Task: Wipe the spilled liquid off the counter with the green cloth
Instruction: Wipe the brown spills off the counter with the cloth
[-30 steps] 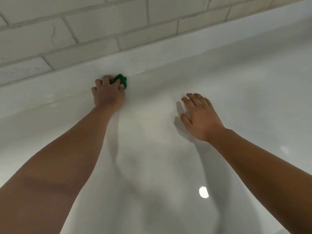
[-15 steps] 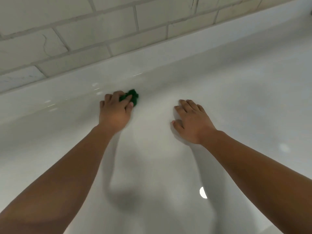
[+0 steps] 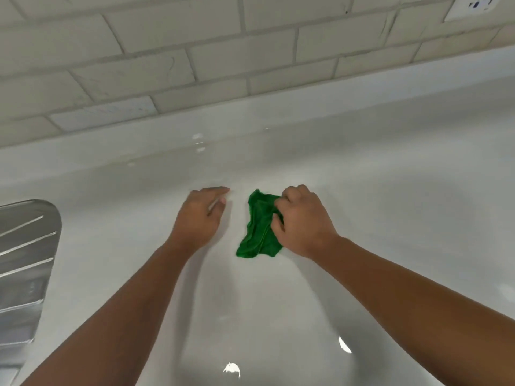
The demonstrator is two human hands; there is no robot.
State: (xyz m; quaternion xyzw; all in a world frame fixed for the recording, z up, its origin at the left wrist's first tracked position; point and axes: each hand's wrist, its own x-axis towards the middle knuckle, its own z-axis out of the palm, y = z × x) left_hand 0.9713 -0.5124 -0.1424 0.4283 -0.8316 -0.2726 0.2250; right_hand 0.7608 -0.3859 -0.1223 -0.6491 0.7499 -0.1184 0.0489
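Head view: shows green cloth crumpled on the bench btwn both hands, its right edge pinched by the curled fingers of right hand; shows left hand just left of the cloth, not touching it, fingers straight & close together, holding nothing. Can't make out a clear puddle near the fingers, only small glints beyond the left hand by the back ledge, droplets or reflections. Looks mid-job, prob. w/ that far strip left to wipe.
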